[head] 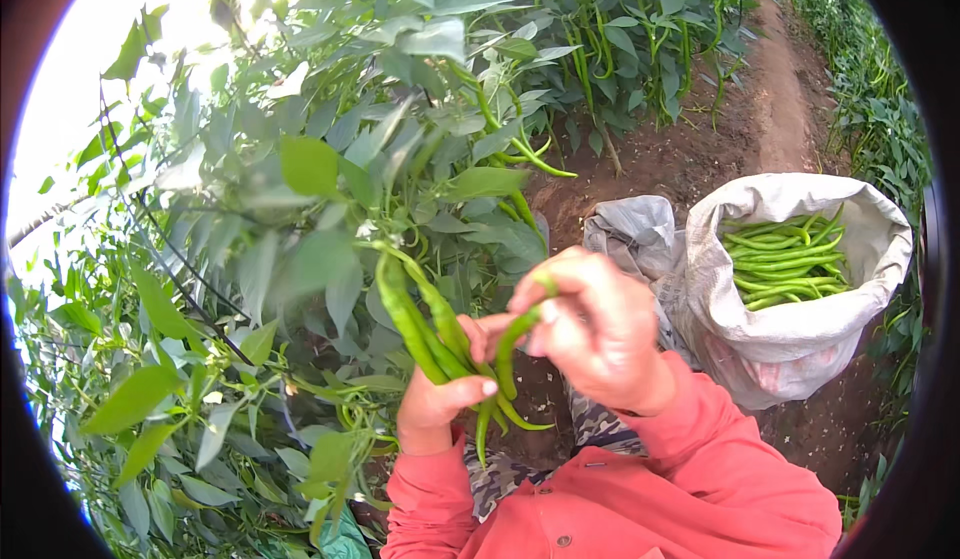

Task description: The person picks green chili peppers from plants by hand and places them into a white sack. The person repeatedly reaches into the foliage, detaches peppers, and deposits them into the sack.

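Several long green chili peppers (424, 326) form a bunch in my left hand (450, 394), stems toward the upper left and tips hanging below. My right hand (592, 326) is raised just to the right of it and pinches one curved green pepper (508, 356) between thumb and fingers, near its upper end. That pepper's lower part lies close beside the bunch. Leafy pepper plants (315, 259) stand at the left, and more peppers (529, 154) hang from them above my hands.
An open white woven sack (795, 341) holding many green peppers (787, 259) stands at the right, with a crumpled grey plastic bag (637, 229) beside it. A soil path (780, 94) runs between plant rows. A green plastic piece (343, 536) lies at the bottom.
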A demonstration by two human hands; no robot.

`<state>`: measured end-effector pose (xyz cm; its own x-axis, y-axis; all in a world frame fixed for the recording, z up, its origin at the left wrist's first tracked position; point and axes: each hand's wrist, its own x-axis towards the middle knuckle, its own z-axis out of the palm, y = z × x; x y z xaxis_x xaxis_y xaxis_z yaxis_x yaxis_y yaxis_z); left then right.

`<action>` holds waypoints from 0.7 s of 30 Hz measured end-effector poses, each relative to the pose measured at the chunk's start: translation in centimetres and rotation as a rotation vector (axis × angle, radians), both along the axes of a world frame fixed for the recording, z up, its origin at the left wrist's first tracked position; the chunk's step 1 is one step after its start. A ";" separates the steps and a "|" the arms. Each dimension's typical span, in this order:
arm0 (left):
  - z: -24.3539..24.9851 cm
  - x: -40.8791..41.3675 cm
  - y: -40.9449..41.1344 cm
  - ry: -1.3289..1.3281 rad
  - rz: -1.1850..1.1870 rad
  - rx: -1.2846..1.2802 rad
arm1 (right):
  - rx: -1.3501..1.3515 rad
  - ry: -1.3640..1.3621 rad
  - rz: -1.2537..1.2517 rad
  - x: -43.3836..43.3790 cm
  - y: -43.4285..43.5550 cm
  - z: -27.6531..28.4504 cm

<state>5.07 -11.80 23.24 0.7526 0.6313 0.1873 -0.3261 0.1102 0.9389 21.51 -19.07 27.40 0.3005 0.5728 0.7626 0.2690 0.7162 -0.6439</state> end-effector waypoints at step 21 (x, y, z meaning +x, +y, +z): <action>-0.8 1.5 3.2 0.195 0.905 0.109 | -0.461 0.002 -0.055 -1.2 20.7 -14.9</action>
